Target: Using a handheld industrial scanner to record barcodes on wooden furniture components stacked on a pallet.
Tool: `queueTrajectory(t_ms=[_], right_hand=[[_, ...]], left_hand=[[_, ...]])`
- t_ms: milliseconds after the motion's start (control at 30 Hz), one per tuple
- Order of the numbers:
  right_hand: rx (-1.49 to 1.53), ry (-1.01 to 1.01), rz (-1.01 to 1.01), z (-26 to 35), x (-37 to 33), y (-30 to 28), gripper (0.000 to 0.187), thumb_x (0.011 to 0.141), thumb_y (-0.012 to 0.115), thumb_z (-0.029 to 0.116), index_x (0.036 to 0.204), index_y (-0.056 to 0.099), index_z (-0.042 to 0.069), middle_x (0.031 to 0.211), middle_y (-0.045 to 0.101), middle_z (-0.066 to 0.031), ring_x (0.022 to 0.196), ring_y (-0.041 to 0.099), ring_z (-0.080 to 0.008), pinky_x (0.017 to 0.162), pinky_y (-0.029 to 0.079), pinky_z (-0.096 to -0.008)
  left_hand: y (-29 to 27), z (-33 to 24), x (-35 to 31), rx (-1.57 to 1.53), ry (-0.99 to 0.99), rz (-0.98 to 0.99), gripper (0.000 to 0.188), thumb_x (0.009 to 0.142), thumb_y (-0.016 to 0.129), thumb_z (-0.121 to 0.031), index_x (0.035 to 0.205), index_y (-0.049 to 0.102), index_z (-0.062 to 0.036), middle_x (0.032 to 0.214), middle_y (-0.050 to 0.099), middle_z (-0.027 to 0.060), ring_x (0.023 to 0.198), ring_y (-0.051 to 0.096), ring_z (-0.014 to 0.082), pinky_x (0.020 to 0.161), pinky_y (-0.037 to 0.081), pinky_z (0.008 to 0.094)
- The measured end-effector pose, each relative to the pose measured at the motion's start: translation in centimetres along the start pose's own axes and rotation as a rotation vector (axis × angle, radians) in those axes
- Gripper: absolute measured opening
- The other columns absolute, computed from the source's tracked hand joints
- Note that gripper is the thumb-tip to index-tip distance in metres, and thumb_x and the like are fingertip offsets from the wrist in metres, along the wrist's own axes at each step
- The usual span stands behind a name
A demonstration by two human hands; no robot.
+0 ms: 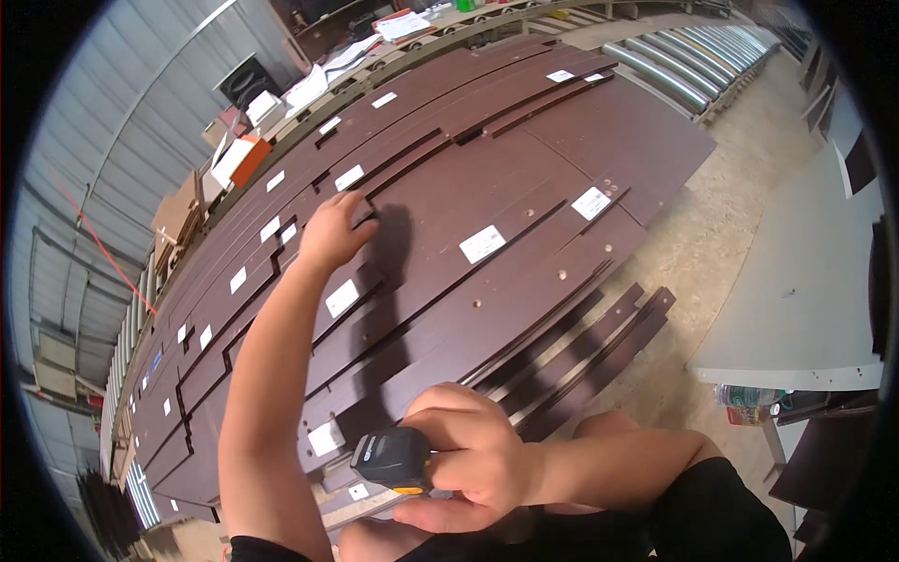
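At ten o'clock the left hand (337, 232) is over brown boards (431, 281), whether it pinches one I cannot tell, and near seven o'clock a black handheld device (389, 459), clamped in the right hand (476, 459), might slip if this grip loosens

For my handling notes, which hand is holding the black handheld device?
The right hand, gripping the black handheld device; the left hand is stretched out over the brown panels without one.

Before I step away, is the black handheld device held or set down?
Held: the right hand is closed around the black handheld device.
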State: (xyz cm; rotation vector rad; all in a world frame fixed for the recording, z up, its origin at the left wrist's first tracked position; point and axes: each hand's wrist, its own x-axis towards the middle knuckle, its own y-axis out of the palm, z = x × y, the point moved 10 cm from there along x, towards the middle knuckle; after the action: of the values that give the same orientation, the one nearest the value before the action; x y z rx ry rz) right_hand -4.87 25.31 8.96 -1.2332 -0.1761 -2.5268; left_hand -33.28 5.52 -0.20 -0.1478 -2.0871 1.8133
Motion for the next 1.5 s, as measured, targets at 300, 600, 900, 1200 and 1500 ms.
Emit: queueTrajectory(t_ms=[300,600,900,1200,1500], right_hand=[[-0.012,0.030,-0.230,0.3,0.7,-10.3,0.028,0.082,0.075,0.027,0.078,0.068,0.000,0.094,0.064,-0.0152,0.082,0.060,-0.0321,0.070,0.048,-0.0397],[-0.037,0.090,-0.355,-1.0,0.5,-16.5,0.024,0.081,0.075,0.024,0.078,0.068,0.001,0.094,0.064,-0.0149,0.080,0.059,-0.0318,0.069,0.046,-0.0388],[-0.030,0.094,-0.347,-4.5,1.8,-14.9,0.025,0.085,0.072,0.024,0.079,0.067,0.000,0.092,0.063,-0.0150,0.079,0.057,-0.0311,0.069,0.043,-0.0402],[-0.080,0.169,-0.227,-6.6,2.4,-12.3,0.035,0.084,0.072,0.032,0.094,0.077,-0.001,0.102,0.070,-0.0163,0.086,0.062,-0.0292,0.075,0.047,-0.0380],[-0.217,0.270,-0.457,-8.4,0.2,-14.4,0.025,0.095,0.065,0.019,0.094,0.074,-0.004,0.101,0.065,-0.0135,0.084,0.062,-0.0163,0.072,0.050,-0.0269]], left_hand=[[6.2,-11.5,14.6,0.168,0.062,-0.022,0.053,0.090,0.065,-0.016,0.139,0.051,-0.0052,0.149,0.049,0.0153,0.136,0.048,0.0350,0.111,0.045,0.0423],[11.0,-11.5,21.5,0.436,-0.089,0.106,0.027,0.099,0.049,-0.012,0.123,0.058,-0.0038,0.129,0.061,0.0187,0.121,0.061,0.0337,0.095,0.056,0.0423],[8.6,-9.9,16.8,0.375,-0.017,0.020,0.034,0.081,0.070,-0.003,0.108,0.048,-0.0034,0.110,0.059,0.0223,0.098,0.067,0.0400,0.082,0.058,0.0477],[-0.7,-5.7,3.9,0.332,0.054,-0.090,0.048,0.070,0.067,-0.002,0.116,0.054,-0.0058,0.101,0.066,0.0157,0.100,0.062,0.0356,0.088,0.049,0.0468],[-12.5,0.0,-13.5,0.434,-0.055,-0.255,0.060,0.060,0.089,-0.026,0.109,0.062,-0.0062,0.101,0.065,0.0117,0.096,0.059,0.0341,0.087,0.047,0.0450]])
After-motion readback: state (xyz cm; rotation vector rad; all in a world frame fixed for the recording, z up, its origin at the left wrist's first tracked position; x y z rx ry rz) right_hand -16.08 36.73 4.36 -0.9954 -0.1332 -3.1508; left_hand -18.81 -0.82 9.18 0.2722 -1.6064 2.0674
